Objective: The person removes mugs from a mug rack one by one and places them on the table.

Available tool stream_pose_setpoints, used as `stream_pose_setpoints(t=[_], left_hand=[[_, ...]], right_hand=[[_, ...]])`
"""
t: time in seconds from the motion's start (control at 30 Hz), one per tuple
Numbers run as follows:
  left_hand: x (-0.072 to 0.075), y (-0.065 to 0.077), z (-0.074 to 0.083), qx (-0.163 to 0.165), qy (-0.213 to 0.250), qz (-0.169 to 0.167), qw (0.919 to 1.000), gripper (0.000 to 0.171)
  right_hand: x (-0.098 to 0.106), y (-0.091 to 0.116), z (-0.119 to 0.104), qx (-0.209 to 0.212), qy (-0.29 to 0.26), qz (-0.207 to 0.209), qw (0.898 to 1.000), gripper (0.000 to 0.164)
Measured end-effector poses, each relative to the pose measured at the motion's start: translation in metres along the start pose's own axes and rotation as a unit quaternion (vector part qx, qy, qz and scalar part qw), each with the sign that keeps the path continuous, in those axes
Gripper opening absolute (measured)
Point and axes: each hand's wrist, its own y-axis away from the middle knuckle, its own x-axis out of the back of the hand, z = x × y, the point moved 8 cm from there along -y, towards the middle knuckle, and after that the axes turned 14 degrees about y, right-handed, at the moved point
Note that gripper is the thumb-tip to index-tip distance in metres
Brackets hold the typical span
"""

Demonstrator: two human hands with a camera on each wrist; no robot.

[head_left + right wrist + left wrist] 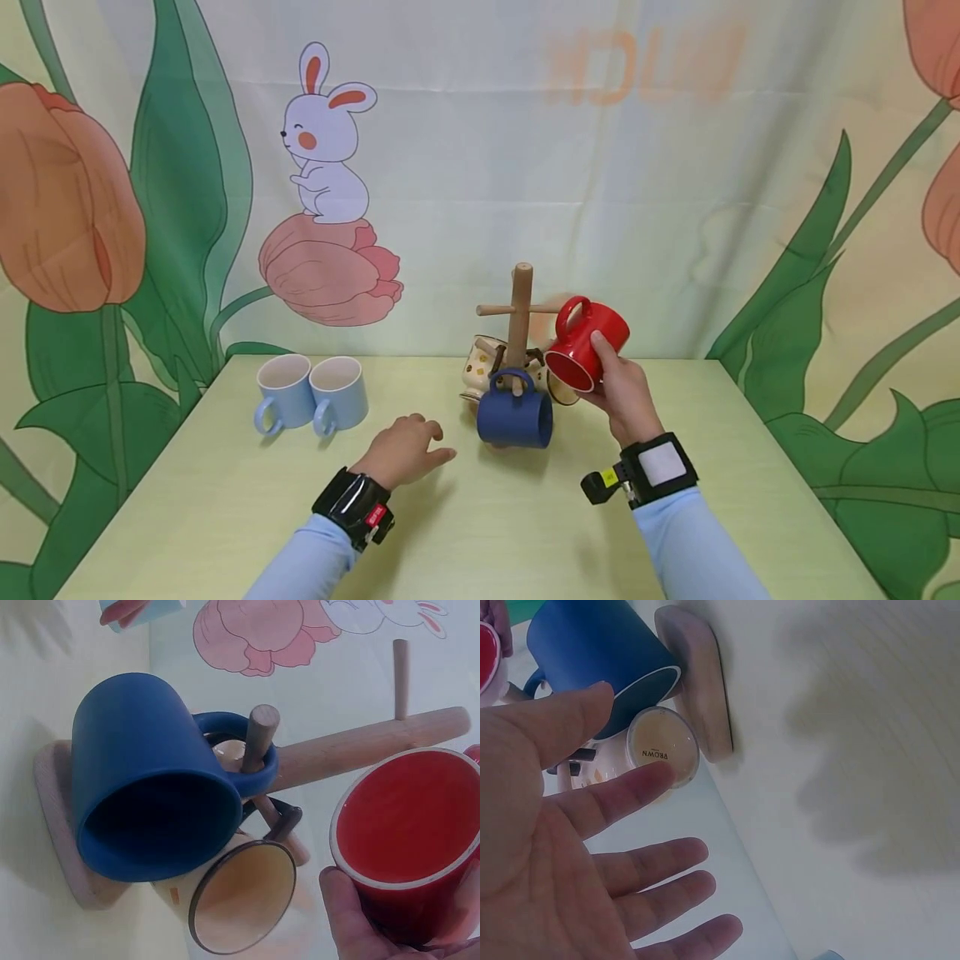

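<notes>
My right hand (626,396) grips a red mug (600,329) by its body, tilted with its mouth down and to the left. The mug's handle is up beside the right upper peg of a wooden mug tree (521,300); whether the peg passes through it I cannot tell. A dark blue mug (142,750) hangs by its handle from a lower front peg. Behind it hang cream patterned mugs (480,367) with dark handles, partly hidden. My left hand (405,450) is held above the table, fingers spread and relaxed, left of the blue mug, holding nothing.
Two light blue mugs (339,396) stand upright side by side at the table's back left. The tree's left upper peg (491,310) bears nothing. Behind the pale table (495,533) hangs a printed curtain (465,167) with a rabbit and tulips.
</notes>
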Motion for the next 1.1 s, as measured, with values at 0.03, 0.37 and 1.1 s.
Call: stream_pose_setpoints(t=[0.03,0.37,1.1], left_hand=[[0.0,0.0,-0.001,-0.001,0.0,0.001,1.0,0.036],[0.0,0.003,-0.003,0.012,0.012,0.001,0.9999,0.042],[0.012,-0.002,0.018,-0.018,0.103,-0.022,0.9943,0.082]], right_hand=[[0.002,0.002,0.0,0.001,-0.001,0.005,1.0,0.08],[0.017,0.027,0.005,0.027,0.049,0.053,0.997,0.078],[-0.013,0.078,0.006,0.199,0.202,0.088,0.955,0.081]])
